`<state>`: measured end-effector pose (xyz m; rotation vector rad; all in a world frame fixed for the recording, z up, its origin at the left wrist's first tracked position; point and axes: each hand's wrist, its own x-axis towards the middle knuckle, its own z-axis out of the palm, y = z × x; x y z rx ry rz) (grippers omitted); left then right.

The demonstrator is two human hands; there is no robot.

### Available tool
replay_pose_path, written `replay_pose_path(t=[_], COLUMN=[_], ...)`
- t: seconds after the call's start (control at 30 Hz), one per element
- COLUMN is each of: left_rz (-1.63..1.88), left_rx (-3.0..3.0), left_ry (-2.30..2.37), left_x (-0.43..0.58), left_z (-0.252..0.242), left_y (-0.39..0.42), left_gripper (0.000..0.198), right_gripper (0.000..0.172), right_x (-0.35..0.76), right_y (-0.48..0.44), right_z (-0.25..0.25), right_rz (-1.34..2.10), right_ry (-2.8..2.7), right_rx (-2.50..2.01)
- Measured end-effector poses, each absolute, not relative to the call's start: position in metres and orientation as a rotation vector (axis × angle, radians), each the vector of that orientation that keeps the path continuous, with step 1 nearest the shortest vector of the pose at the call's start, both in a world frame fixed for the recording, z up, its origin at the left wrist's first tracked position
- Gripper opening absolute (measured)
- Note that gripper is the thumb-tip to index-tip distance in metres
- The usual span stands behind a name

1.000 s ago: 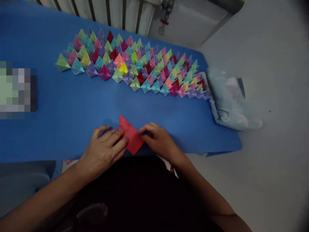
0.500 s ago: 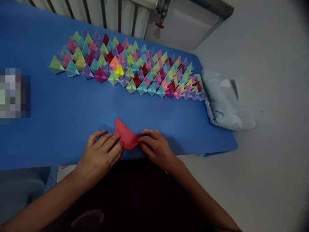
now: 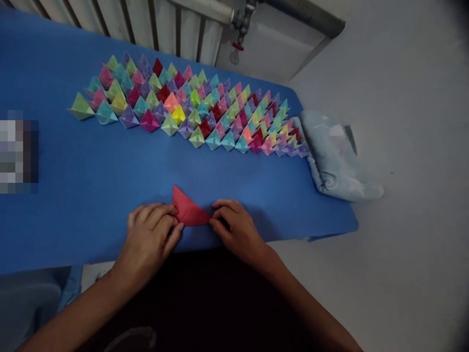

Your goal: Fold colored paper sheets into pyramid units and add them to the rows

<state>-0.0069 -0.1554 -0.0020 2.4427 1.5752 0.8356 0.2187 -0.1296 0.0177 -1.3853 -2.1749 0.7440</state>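
Note:
A folded sheet of red paper [image 3: 188,209], roughly a triangle, lies near the front edge of the blue-covered table. Its left side is pinched between the thumb and fingers of my left hand [image 3: 148,232]. At its right corner, the fingertips and thumb of my right hand [image 3: 234,225] close on the paper. Beyond my hands stand rows of small folded paper boats [image 3: 169,125] in green, purple, pink, blue, yellow and red.
The blue table cover [image 3: 91,186] runs under everything. A folded grey-blue blanket [image 3: 330,156] rests at the right end by the wall. Behind the table are a white radiator [image 3: 142,24] and a valve with a red handle [image 3: 238,46]. A blurred-out patch [image 3: 14,151] sits at the far left.
The red paper's lower edge, angled before, now looks straight, so the sheet appears more triangular. My left fingers have drawn back slightly to its left side. The view has shifted a little.

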Motion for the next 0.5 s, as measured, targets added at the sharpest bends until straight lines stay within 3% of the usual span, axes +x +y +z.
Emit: replay_pose_path(t=[0.5], left_rz=[0.777], left_rx=[2.368], left_ry=[1.633], left_x=[-0.0053], left_z=[-0.0024], left_y=[-0.1541], left_gripper=[0.022], right_gripper=[0.016], right_x=[0.2102], right_y=[-0.1316], right_z=[0.0206], right_rz=[0.711], right_ry=[-2.158], right_rx=[-1.494])
